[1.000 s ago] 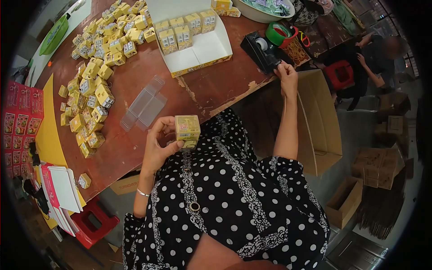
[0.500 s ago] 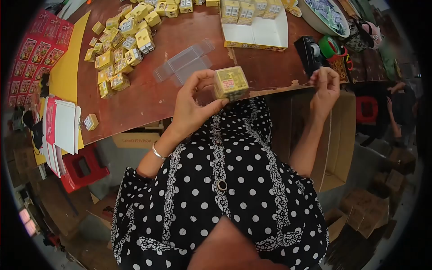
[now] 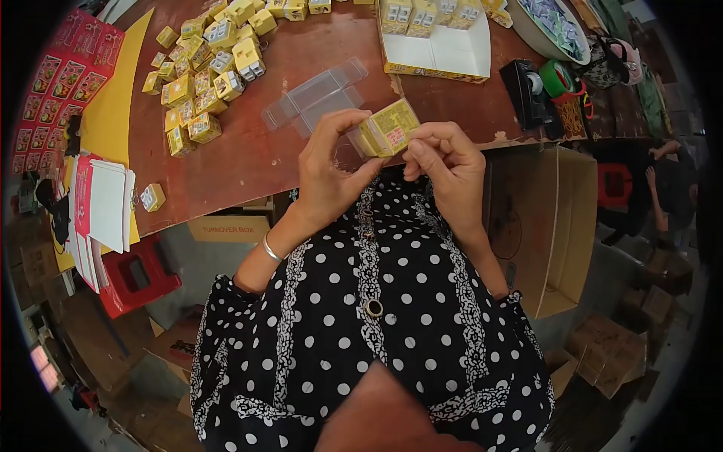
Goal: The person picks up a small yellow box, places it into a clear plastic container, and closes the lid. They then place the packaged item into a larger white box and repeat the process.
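A small yellow printed box in a clear plastic case is tilted above the table's near edge. My left hand grips it from the left, thumb below and fingers behind. My right hand is closed in a pinch at the box's right edge, its fingertips against or very near it. Whatever those fingertips may hold is too small to make out. Just behind my left hand, an unfolded clear plastic box lies flat on the red-brown table.
Yellow toy-like boxes are heaped at the back left. An open white tray holds several more. At right are a black tape dispenser, a green tape roll and a bowl of packets. One single cube lies near the left edge.
My right hand has moved left from beside the tape dispenser to the box's right edge. The box has been tilted in my left hand. The view has shifted slightly.
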